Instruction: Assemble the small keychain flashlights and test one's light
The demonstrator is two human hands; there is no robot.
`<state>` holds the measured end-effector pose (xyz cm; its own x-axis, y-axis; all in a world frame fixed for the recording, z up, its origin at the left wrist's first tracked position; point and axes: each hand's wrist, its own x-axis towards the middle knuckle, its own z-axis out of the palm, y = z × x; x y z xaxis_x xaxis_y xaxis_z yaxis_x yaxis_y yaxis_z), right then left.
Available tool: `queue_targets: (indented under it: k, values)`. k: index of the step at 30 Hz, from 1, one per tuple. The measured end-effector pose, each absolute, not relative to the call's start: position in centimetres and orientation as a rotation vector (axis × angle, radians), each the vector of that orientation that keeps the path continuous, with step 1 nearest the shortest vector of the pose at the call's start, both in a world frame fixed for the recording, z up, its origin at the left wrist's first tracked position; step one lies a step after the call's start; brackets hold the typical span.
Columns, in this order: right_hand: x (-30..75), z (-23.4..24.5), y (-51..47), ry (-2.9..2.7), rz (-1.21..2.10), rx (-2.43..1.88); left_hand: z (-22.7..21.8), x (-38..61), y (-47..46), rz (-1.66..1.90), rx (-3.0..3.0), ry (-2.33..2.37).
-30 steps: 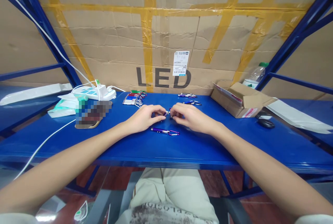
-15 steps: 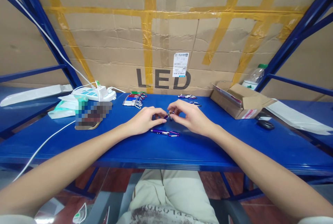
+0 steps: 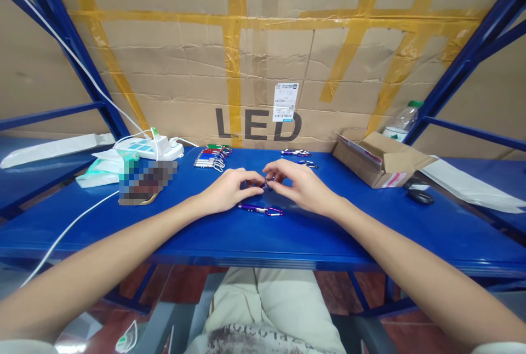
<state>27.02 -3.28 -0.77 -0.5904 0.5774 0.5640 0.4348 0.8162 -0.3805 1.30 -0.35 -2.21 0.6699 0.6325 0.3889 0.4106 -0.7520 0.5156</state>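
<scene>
My left hand (image 3: pixel 232 190) is closed in a pinch on a small dark purple and silver penlight piece (image 3: pixel 267 183), mostly covered by fingers. From the other side, my right hand (image 3: pixel 302 185) pinches the same piece at its shiny end. Just below the fingertips a purple penlight keychain (image 3: pixel 252 208) with a purple carabiner clip lies on the blue table (image 3: pixel 263 239). Farther back on the left is a row of penlight keychains (image 3: pixel 211 156) in green, red, blue and silver. Beyond my right hand lie several more penlights (image 3: pixel 296 152).
At the right stand an opened cardboard box (image 3: pixel 370 159), a black mouse (image 3: pixel 419 196) and a plastic bottle (image 3: pixel 405 118). A white power strip (image 3: pixel 150 147), a green-white packet (image 3: pixel 102 170) and a blurred-out object (image 3: pixel 146 183) occupy the left. A large cardboard sheet (image 3: pixel 184 69) backs the table.
Both hands keep almost the same place around the small piece. My right fingertips have shifted very slightly left. Nothing on the table has moved.
</scene>
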Motion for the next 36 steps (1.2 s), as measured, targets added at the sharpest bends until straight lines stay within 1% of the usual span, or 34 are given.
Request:
queue_targets:
  k: [14,36]
  values:
    - [26.91,-0.64,-3.47,-2.316,0.235,-0.726,-2.21,1.20,-0.24,0.814,2.520,0.871]
    - [27.34,-0.93,-3.14,-2.397,0.174,-0.727,-2.30,1.21,-0.29,0.799,2.514,0.824]
